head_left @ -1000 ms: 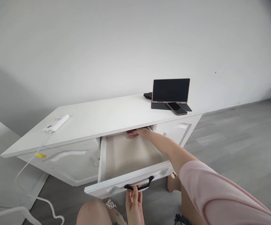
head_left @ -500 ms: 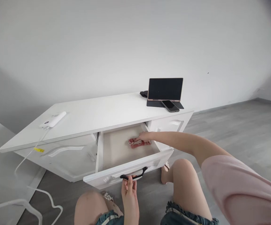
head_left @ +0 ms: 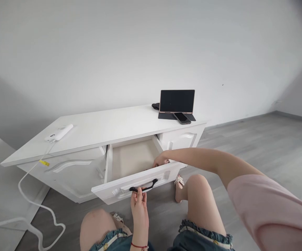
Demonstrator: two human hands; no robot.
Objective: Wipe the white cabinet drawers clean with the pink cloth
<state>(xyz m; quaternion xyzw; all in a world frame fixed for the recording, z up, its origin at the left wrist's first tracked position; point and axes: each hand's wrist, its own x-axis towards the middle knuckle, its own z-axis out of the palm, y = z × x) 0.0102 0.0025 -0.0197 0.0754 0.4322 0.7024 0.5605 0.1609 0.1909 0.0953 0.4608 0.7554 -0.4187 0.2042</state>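
Observation:
My left hand [head_left: 140,206] is closed on the black handle [head_left: 143,188] at the front of a pulled-out white drawer [head_left: 137,179]. Deep in the drawer's front right corner, my right hand [head_left: 161,159] reaches down behind the front panel, which hides most of its fingers. The small folded pink cloth under that hand is almost wholly out of sight, behind the hand and the panel. Bare pale bottom shows across the rest of the drawer [head_left: 130,158].
The drawer belongs to a low white cabinet [head_left: 109,122] against the wall. On its top stand a tablet [head_left: 177,101], a phone [head_left: 182,118], a black item [head_left: 155,106] and a white power bank [head_left: 60,133] with a cable [head_left: 27,195]. My knees flank the drawer.
My right hand has moved toward the drawer's front right corner, and the pink cloth has gone from its former place with it. My left hand stays at the handle. The view has shifted slightly.

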